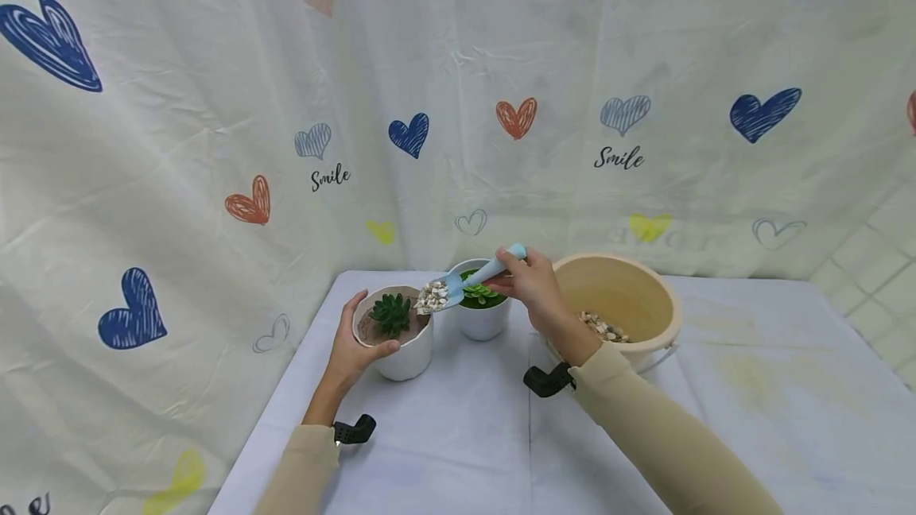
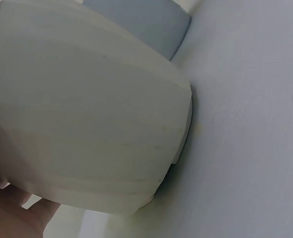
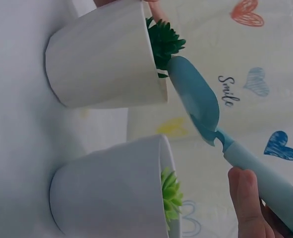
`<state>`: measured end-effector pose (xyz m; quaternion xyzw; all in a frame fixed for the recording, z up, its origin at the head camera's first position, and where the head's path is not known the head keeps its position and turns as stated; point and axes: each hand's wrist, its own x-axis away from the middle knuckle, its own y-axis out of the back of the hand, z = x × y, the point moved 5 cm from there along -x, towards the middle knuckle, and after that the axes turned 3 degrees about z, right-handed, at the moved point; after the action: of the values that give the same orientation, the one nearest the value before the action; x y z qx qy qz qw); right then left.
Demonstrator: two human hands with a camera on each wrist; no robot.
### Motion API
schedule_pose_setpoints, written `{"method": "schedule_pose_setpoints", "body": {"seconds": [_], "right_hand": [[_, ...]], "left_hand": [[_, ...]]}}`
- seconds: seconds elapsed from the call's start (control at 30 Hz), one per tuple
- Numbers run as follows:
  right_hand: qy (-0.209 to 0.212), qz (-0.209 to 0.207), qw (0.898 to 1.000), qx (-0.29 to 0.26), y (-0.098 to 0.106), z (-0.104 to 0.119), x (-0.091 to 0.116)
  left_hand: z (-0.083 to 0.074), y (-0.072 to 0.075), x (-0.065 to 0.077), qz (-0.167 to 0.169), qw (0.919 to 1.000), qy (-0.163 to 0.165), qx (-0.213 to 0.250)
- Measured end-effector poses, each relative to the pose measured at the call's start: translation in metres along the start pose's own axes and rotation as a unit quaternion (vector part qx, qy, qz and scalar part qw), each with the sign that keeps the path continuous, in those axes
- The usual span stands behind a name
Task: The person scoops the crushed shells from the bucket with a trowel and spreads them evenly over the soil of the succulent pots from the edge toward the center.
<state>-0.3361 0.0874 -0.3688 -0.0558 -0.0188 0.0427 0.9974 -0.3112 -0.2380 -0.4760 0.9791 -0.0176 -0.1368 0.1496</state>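
My left hand (image 1: 351, 352) grips a white flower pot (image 1: 411, 360) from its left side, thumb across the front and fingers around the far side. A dark green succulent (image 1: 390, 315) grows in brown soil inside it. In my right hand (image 1: 533, 288) is the handle of a light blue hand trowel (image 1: 494, 265), heaped with small pebbles (image 1: 432, 296). The scoop's tip reaches over the right rim of that pot, close to the succulent. From the right wrist view, the blue scoop (image 3: 196, 96) shows its underside, with fingers (image 3: 248, 198) around the handle.
Behind the trowel stands a second white pot (image 1: 481, 323) with a light green succulent (image 1: 483, 295). To the right, a cream bucket (image 1: 661, 312) holds more pebbles (image 1: 604, 327). A white cloth (image 1: 465, 435) covers the table, and a heart-printed curtain (image 1: 458, 62) hangs behind.
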Motion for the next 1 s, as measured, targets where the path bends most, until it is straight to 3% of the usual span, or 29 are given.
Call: {"method": "schedule_pose_setpoints", "body": {"seconds": [0.6, 1.0], "right_hand": [[0.022, -0.011, 0.999, 0.035, -0.013, -0.007, 0.004], [0.028, -0.018, 0.998, 0.045, -0.015, -0.007, 0.006]], "left_hand": [[0.008, -0.002, 0.003, 0.008, 0.9996, 0.019, 0.02], [0.009, -0.007, 0.004, 0.027, 0.997, 0.013, 0.072]]}}
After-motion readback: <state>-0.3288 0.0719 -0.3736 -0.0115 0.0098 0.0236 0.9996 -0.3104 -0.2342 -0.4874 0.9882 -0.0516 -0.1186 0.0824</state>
